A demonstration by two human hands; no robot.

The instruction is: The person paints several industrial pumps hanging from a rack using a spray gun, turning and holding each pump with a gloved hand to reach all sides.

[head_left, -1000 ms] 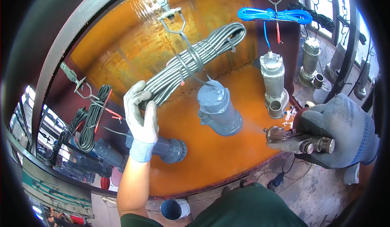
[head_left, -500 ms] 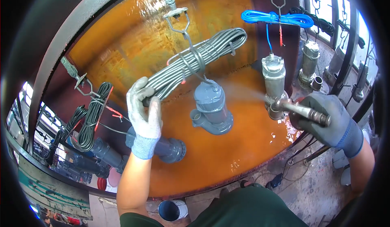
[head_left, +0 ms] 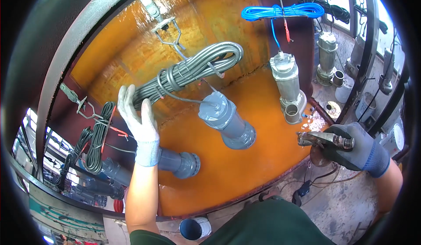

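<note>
My left hand (head_left: 141, 124), in a whitish glove, cups the lower left end of a coiled grey cable (head_left: 188, 72) between thumb and fingers. That coil hangs from a hook (head_left: 169, 34) and is bound around its middle. Below it, a grey-blue painted submersible pump (head_left: 226, 120) hangs tilted, its base toward the lower right. In a dark grey glove with a blue cuff, my right hand (head_left: 362, 148) is closed around a metal spray gun (head_left: 322, 139). The nozzle points left, toward the pump and apart from it; no mist shows.
An unpainted metal pump (head_left: 287, 85) hangs at right under a blue cable coil (head_left: 283, 11). Another grey-blue pump (head_left: 180, 162) hangs behind my left forearm, near a dark cable coil (head_left: 101, 137). The orange-stained booth (head_left: 210, 183) curves behind them. A bucket (head_left: 195, 228) stands on the floor.
The spray mist is gone, and my right hand has lowered the gun. The pump has turned and tilted, hiding its side outlet. My left hand stays at the coil's end.
</note>
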